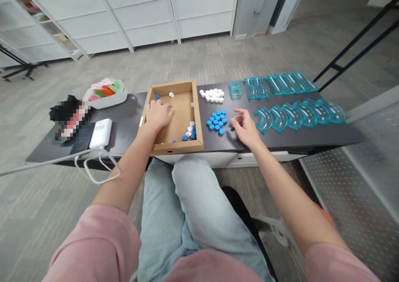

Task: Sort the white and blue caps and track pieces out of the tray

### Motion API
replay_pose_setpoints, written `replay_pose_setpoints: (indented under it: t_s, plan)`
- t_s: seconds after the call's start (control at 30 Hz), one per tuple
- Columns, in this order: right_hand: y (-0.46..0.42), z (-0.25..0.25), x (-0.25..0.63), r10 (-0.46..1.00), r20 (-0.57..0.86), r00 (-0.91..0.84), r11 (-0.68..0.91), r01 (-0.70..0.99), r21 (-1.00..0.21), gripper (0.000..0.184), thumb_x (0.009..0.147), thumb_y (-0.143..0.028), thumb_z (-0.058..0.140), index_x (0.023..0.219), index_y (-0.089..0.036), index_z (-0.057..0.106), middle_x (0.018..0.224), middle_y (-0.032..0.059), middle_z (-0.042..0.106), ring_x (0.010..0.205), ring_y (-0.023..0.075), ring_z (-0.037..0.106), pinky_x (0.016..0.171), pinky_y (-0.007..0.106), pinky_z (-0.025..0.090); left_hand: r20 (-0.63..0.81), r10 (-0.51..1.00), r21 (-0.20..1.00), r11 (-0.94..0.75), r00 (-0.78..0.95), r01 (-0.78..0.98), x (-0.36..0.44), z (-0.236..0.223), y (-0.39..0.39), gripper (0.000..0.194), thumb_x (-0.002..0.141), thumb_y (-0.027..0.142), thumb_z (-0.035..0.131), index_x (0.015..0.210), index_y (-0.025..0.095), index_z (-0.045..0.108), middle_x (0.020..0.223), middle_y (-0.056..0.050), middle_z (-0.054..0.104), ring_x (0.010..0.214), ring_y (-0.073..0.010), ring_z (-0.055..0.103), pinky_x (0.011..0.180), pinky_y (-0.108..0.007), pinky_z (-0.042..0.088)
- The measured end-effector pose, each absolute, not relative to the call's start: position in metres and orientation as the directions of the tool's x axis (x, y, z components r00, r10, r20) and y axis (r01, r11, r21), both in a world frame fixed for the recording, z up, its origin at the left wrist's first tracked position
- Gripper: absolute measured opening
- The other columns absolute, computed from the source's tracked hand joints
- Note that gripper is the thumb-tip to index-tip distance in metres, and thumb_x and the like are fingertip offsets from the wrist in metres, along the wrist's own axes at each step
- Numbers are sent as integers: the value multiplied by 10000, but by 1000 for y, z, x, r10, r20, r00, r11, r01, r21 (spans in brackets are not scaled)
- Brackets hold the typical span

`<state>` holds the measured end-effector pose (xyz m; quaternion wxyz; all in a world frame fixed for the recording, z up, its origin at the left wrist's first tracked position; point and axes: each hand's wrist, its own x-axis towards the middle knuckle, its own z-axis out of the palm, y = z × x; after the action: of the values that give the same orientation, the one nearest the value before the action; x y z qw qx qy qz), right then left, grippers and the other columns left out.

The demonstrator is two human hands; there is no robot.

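Observation:
My left hand reaches into a cardboard box, palm down, its fingers apart over the left part of the floor. No piece shows in it, though the hand hides what lies beneath. Small blue hexagonal pieces and white pieces are gathered in the box's near right corner. A few more lie near the far wall. My right hand hovers just right of a cluster of blue pieces, thumb and index finger apart, other fingers curled, nothing visible between them. Behind that cluster sits a group of white pieces.
Clear teal plastic parts stand in two rows at the right, with a small teal stack beside them. To the left are a white basket of colourful packets, a white power adapter with a cable, and a black cloth item.

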<state>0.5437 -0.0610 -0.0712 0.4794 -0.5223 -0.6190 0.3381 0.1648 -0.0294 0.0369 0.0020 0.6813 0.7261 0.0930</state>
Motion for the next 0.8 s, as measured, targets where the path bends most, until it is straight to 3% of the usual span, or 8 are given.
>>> replay_pose_setpoints:
  t_s: [0.13,0.3,0.4,0.5,0.63,0.73,0.8]
  plan:
    - [-61,-70,545,972,237,-12,227,334,-915,517,1040,-566,844,1486,-333,724,1111,74,825,936,319,790,944,517,716,109,994,121,14,-27,993,159,23,-29,232,1075,384,682,1102,280,888,1353,-203,824,1469,-509,647,1309,-724,427]
    - [-61,-69,546,973,231,-20,224,343,-912,510,1048,-564,836,1489,-335,721,1106,72,813,939,319,787,959,524,713,144,989,169,9,-33,986,161,25,-29,148,1053,386,709,1057,289,821,1152,-174,852,1341,-487,717,1288,-729,447]
    - [-62,-69,546,973,231,-16,223,337,-915,506,1050,-548,828,1492,-327,720,1105,73,807,929,313,782,962,525,707,164,984,260,19,-63,966,168,34,-29,125,1105,340,668,1121,277,775,1134,-152,865,1268,-433,771,1253,-651,507]
    - [-61,-69,545,972,233,-16,225,332,-916,530,1044,-560,839,1507,-331,721,1083,67,803,922,314,767,952,529,700,212,977,423,-62,-32,904,186,44,-34,106,1151,304,647,1196,268,736,1165,-126,864,1170,-348,794,1146,-525,592]
    - [-61,-70,546,975,222,-23,216,347,-913,559,1047,-609,854,1517,-339,718,1097,64,814,938,319,761,933,510,698,275,941,543,-319,194,776,227,49,-61,153,1128,219,682,1271,246,726,1230,-102,822,1111,-276,794,1058,-432,643]
    - [-61,-71,547,976,216,-27,211,358,-910,559,1055,-622,845,1516,-335,714,1125,72,814,956,322,765,930,497,693,296,838,478,-545,458,689,261,48,-89,273,1085,140,696,1327,247,763,1365,-109,794,1230,-281,798,1095,-419,649]
    - [-60,-73,548,975,220,-34,217,356,-909,566,1060,-632,839,1524,-335,708,1126,69,807,947,315,761,930,492,686,231,793,391,-606,564,692,279,47,-103,294,1095,129,692,1341,249,797,1395,-115,801,1244,-301,812,1091,-433,649]
